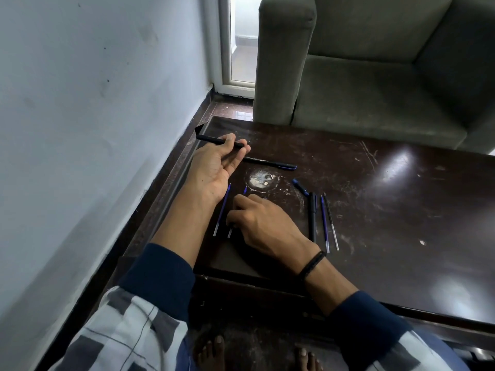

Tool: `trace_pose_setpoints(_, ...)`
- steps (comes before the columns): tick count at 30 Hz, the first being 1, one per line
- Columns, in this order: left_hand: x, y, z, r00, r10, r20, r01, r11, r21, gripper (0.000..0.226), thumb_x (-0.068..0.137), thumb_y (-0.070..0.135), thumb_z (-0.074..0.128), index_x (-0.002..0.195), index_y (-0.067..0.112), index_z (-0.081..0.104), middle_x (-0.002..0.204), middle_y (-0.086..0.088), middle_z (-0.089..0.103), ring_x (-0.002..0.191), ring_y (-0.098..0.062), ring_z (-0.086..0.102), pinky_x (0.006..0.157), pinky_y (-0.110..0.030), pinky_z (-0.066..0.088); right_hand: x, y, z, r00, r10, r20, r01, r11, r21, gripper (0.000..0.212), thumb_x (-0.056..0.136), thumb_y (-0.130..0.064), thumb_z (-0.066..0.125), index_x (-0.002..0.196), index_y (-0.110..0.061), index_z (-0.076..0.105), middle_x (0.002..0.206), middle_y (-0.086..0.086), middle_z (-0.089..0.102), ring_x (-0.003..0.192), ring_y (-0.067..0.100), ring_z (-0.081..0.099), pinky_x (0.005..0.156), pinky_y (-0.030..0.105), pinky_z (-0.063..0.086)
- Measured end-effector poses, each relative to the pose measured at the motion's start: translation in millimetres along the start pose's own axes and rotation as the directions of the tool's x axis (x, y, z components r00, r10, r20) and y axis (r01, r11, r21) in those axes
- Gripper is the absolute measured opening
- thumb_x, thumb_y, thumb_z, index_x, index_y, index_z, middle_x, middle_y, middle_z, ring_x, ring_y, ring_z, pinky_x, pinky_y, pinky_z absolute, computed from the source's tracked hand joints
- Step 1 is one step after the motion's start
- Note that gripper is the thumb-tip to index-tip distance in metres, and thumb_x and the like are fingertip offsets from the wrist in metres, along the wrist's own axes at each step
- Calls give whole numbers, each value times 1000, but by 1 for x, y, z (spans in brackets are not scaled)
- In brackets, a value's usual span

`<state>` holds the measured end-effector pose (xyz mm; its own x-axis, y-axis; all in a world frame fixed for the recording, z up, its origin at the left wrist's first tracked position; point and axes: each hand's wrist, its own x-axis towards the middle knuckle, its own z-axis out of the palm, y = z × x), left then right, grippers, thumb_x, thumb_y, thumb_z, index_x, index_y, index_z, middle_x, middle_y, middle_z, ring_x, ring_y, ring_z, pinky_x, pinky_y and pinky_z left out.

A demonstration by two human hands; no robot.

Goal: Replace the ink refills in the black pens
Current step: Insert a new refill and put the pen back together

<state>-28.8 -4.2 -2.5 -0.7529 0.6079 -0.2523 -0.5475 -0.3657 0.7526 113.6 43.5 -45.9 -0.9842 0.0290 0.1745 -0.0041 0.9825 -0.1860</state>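
My left hand point(214, 167) is raised palm-up over the table's far left corner and holds a black pen barrel point(207, 139) between thumb and fingers. My right hand point(257, 223) rests palm-down on the table with its fingertips on a blue ink refill point(230, 232), whose ends show past the hand. A second blue refill point(222, 210) lies just left of it. A capped black pen point(270, 163) lies beyond. To the right lie a blue cap point(300, 186), a black pen barrel point(312, 218) and two more refills point(325, 226) point(332, 223).
The dark, scratched wooden table point(388, 210) has a round white stain point(261, 179) near its middle. A grey sofa point(375, 76) stands behind it. A pale wall point(93, 103) runs along the left. My bare feet point(211, 352) show below the table edge.
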Motion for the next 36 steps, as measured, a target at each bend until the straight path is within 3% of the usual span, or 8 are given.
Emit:
trace_pose_setpoints(3, -1, 0, 0, 1000, -3, -2, 4, 1000, 8, 2, 97, 4, 64, 95, 3, 64, 87, -15, 74, 86, -27, 76, 73, -24, 61, 0, 0, 7, 996, -4, -91, 1, 1000, -29, 21, 81, -9, 73, 96, -23, 71, 100, 3, 58, 82, 25, 52, 64, 39, 47)
trace_pose_setpoints(7, -1, 2, 0, 1000, -17, 7, 17, 999, 31, 2, 96, 6, 65, 96, 4, 65, 87, -13, 75, 87, -27, 76, 73, -24, 60, -1, 3, -3, 982, 22, -187, -26, 1000, -17, 13, 93, -22, 57, 104, -22, 65, 109, -2, 61, 100, 23, 51, 80, 38, 41)
trace_pose_setpoints(10, -1, 3, -1, 1000, -17, 3, 16, 999, 51, 3, 95, 7, 67, 96, 4, 66, 87, -14, 76, 86, -27, 76, 74, -25, 61, 1, 11, -17, 914, 216, -343, -178, 974, 141, 9, 96, -21, 60, 103, -24, 65, 105, -7, 67, 102, 18, 52, 81, 35, 32)
trace_pose_setpoints(13, -4, 2, 1, 1000, -21, 23, 18, 994, 105, 4, 94, 8, 69, 95, 4, 68, 88, -13, 76, 86, -26, 76, 73, -25, 61, 2, 21, -20, 788, 436, -435, -320, 893, 317, 10, 95, -15, 66, 99, -23, 68, 97, -10, 71, 92, 18, 58, 82, 40, 43)
trace_pose_setpoints(18, -8, 0, 5, 992, -91, 88, 72, 976, 205, 7, 95, 7, 67, 100, 3, 67, 91, -15, 76, 85, -26, 76, 74, -26, 62, 1, 28, -26, 672, 616, -411, -427, 776, 465, 8, 98, -15, 65, 102, -18, 70, 94, -6, 73, 85, 14, 62, 72, 33, 47)
trace_pose_setpoints(26, -11, -4, 8, 979, -132, 152, 69, 929, 363, 10, 95, 5, 65, 104, 1, 67, 98, -19, 76, 93, -28, 76, 76, -29, 62, 0, 26, -29, 661, 656, -364, -474, 742, 475, 9, 98, -18, 66, 104, -18, 72, 93, -6, 72, 81, 8, 59, 60, 18, 39)
trace_pose_setpoints(29, -10, -4, 7, 976, -140, 165, 58, 904, 424, 8, 95, 4, 66, 102, 3, 67, 100, -19, 76, 96, -30, 76, 79, -31, 62, 0, 26, -30, 663, 663, -348, -474, 731, 490, 9, 97, -18, 67, 104, -19, 73, 94, -5, 73, 85, 12, 64, 66, 27, 50)
trace_pose_setpoints(36, -13, -9, 8, 976, -148, 157, 59, 883, 466, 7, 95, 1, 65, 101, 3, 68, 97, -19, 76, 88, -26, 77, 71, -27, 61, -1, 25, -33, 664, 680, -312, -457, 699, 551, 7, 95, -23, 71, 102, -22, 68, 92, -9, 73, 81, 8, 67, 71, 38, 59)
